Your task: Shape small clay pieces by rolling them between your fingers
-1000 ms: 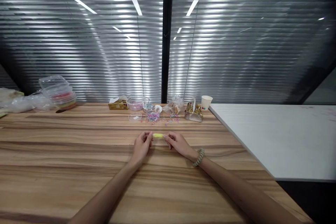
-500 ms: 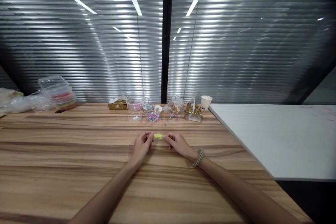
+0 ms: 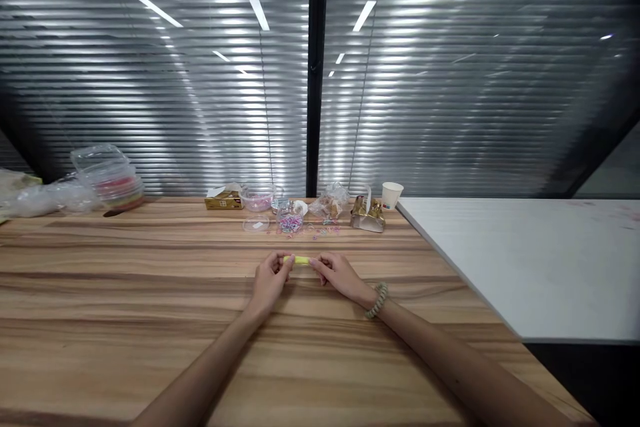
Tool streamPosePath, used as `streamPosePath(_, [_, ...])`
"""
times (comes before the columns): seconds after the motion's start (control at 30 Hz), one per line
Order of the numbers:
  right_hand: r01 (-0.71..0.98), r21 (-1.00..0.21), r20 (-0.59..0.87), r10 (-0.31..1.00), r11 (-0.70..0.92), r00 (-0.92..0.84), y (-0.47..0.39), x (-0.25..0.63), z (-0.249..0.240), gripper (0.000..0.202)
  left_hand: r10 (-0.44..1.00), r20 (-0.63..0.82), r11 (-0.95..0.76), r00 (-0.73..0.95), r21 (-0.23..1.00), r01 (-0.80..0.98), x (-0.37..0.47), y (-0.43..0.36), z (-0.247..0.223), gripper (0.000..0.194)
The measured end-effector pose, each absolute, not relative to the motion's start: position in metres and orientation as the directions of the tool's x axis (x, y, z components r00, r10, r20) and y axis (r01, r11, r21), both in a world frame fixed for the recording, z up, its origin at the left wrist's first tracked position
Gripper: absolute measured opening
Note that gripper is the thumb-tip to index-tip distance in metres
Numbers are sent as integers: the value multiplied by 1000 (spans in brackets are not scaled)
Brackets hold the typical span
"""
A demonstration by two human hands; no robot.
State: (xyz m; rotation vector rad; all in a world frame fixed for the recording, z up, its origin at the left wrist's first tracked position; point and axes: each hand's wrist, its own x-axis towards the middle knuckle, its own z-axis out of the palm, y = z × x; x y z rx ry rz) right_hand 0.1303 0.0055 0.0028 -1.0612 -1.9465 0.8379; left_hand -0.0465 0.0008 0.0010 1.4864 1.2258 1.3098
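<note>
Between my two hands is a small yellow strip (image 3: 302, 260), held level just above or on the wooden table (image 3: 310, 373); its material is too small to make out. My left hand (image 3: 271, 277) pinches its left end between thumb and fingers, and a bit of yellow shows past the thumb. At the right end, the thumb and fingertips of my right hand (image 3: 339, 273) close on it. A coiled greenish band (image 3: 377, 300) circles my right wrist. Beyond the hands lies a scatter of small coloured bits (image 3: 323, 231), beside a clear tub (image 3: 291, 219) of similar pieces.
Along the back edge stand a gold box (image 3: 224, 200), a clear round bowl (image 3: 257, 199), a crumpled plastic bag (image 3: 331, 201), a torn gold pack (image 3: 367, 217) and a paper cup (image 3: 391, 195). Stacked plastic containers (image 3: 113, 180) sit back left. A white table (image 3: 540, 260) adjoins on the right.
My left hand's grip differs slightly: yellow now shows on the far side of its thumb too. My right hand stays put on the other end.
</note>
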Motion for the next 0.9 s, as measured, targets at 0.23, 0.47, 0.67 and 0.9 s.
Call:
streamPosePath(0.23, [381, -807, 310, 873, 451, -376, 6, 131, 2, 43, 972, 237, -235, 5, 959, 156, -47, 2, -2, 35])
streamPosePath(0.47, [394, -805, 299, 876, 444, -377, 7, 131, -1, 42, 968, 249, -248, 15, 954, 169, -47, 0, 2, 32])
streamPosePath(0.67, [400, -806, 289, 880, 437, -377, 6, 130, 0, 42, 969, 245, -245, 20, 953, 177, -46, 1, 1, 31])
streamPosePath(0.9, [405, -801, 289, 877, 441, -384, 4, 131, 3, 42, 973, 231, -231, 15, 963, 137, -45, 0, 2, 31])
